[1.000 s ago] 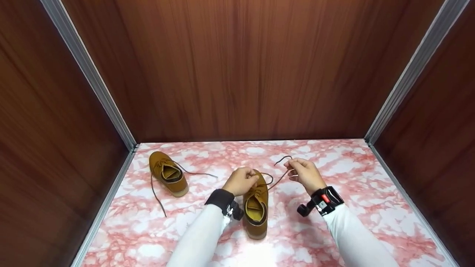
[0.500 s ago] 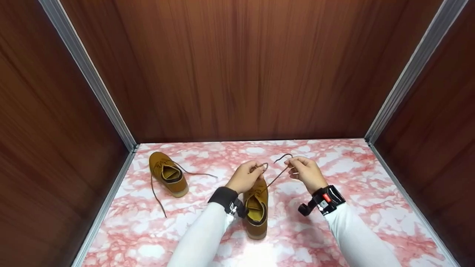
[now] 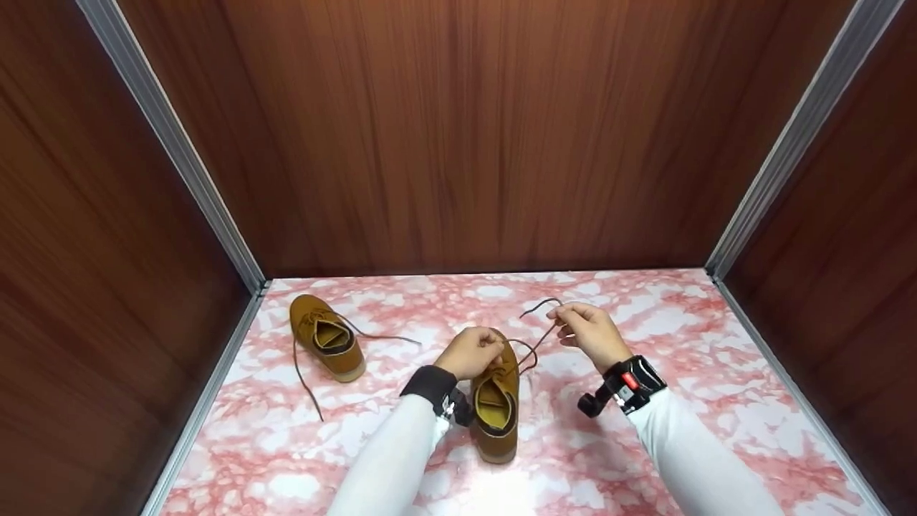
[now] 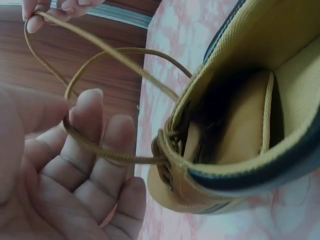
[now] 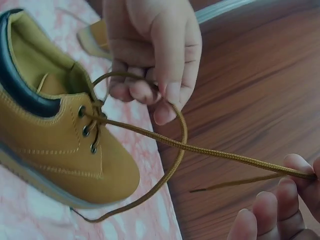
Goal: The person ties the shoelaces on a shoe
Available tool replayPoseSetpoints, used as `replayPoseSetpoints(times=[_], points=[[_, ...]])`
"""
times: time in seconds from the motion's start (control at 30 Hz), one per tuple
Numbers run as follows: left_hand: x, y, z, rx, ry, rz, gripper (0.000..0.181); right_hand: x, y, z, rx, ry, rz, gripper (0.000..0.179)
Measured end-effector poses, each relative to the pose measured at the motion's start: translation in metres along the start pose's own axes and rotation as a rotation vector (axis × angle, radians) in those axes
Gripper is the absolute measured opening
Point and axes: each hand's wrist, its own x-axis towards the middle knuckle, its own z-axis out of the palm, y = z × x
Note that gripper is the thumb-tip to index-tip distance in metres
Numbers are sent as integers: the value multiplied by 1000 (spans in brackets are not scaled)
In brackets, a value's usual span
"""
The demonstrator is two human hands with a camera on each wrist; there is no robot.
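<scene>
A tan lace-up shoe (image 3: 496, 441) stands upright in front of me, toe pointing away. Over its toe my left hand (image 3: 469, 352) pinches one end of its brown shoelace (image 4: 112, 155) between thumb and forefinger. Beyond those fingertips, the loose part curves to the right and down in the right wrist view. To the shoe's right, my right hand (image 3: 589, 333) pinches the lace's other end (image 5: 215, 151), stretched straight from the eyelet, a short tip hanging free. Both strands cross between my hands in the right wrist view, the straight one lying in front.
A matching shoe (image 3: 326, 337) sits at the left, its two lace ends (image 3: 308, 387) trailing on the red-and-white marbled tabletop (image 3: 680, 344). Brown wood-grain panels (image 3: 458, 143) stand at the back and on both sides, with grey metal strips (image 3: 788, 115) along the corners.
My left hand rose to the right, then came back down to the left over the toe. Its lace now curves out past the straight strand. My right hand has hardly moved.
</scene>
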Motion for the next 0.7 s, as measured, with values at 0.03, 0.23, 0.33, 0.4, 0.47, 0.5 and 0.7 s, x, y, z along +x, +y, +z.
replayPoseSetpoints(times=[0.03,0.23,0.33,0.4,0.47,0.5,0.7], points=[[0,0,0,-7,-13,-4,18,1,-1,0,-29,-7,-10,33],[0,-3,-1,60,-52,43,10,10,-17,5,-168,-50,-36,37],[2,-4,2,107,-50,74,13,16,-28,13,-245,-76,-56,36],[3,-6,5,123,-38,96,15,21,-36,21,-306,-101,-84,34],[4,-7,8,134,-18,117,19,28,-43,29,-379,-149,-136,33],[5,-7,9,138,-7,125,23,31,-46,33,-413,-175,-161,32],[5,-9,11,61,17,106,36,44,-45,38,-525,-229,-236,31]])
